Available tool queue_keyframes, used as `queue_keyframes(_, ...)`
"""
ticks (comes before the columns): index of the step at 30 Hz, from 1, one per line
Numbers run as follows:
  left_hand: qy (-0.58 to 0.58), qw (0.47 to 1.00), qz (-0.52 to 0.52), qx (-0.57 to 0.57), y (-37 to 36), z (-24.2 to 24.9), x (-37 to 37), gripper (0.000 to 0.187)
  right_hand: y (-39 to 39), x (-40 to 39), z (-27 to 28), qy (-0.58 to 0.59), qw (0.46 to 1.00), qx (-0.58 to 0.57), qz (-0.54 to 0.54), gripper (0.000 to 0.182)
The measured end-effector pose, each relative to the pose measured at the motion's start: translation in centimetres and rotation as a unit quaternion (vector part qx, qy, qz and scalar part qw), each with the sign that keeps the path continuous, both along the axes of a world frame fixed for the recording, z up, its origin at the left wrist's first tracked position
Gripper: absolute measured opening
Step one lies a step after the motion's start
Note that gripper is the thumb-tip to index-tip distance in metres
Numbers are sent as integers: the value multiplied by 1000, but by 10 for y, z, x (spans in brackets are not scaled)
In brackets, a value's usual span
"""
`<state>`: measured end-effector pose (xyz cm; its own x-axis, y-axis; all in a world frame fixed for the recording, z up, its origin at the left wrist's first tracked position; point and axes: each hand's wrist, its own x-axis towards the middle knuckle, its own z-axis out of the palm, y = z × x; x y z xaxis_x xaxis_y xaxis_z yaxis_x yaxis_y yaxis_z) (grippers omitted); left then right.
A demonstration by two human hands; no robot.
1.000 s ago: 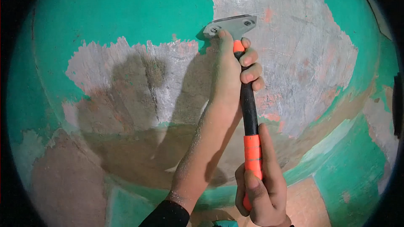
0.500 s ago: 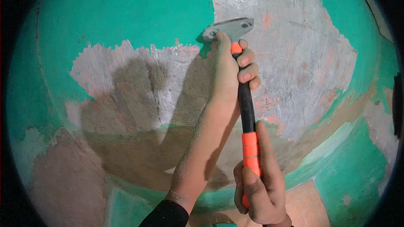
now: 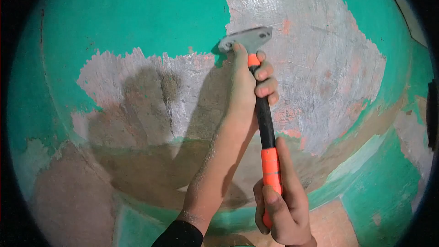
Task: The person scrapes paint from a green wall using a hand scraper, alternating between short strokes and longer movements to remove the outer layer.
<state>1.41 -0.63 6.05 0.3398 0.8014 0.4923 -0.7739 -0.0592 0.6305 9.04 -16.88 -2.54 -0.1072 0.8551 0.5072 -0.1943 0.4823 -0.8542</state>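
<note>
A long-handled paint scraper (image 3: 266,123) with a wide grey metal head, black shaft and orange grip is held against a wall. My left hand (image 3: 247,77) wraps round the upper shaft just below the head, its thumb pressed on the metal. Lower down, my right hand (image 3: 286,210) closes round the orange grip, index finger stretched along the handle. The blade lies at the border between green paint (image 3: 137,13) and a bare grey patch (image 3: 311,59). Pale dust specks my left forearm, and its black sleeve shows at the bottom.
Below the patch runs a brown bare band (image 3: 151,169). Another stripped area (image 3: 75,192) is at lower left, and more green paint (image 3: 379,192) at lower right. My arm casts a shadow on the wall to the left. A dark object (image 3: 431,114) stands at the right edge.
The scraper head has slid down and slightly left along the paint edge, both hands keeping their grip. My left hand went down with it; my right hand hardly moved.
</note>
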Motion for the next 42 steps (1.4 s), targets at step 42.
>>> queue_keyframes(42, -85, 996, -27, 6, -8, 33, 3, 37, -16, -12, 47, 92, 993, -58, -51, 83)
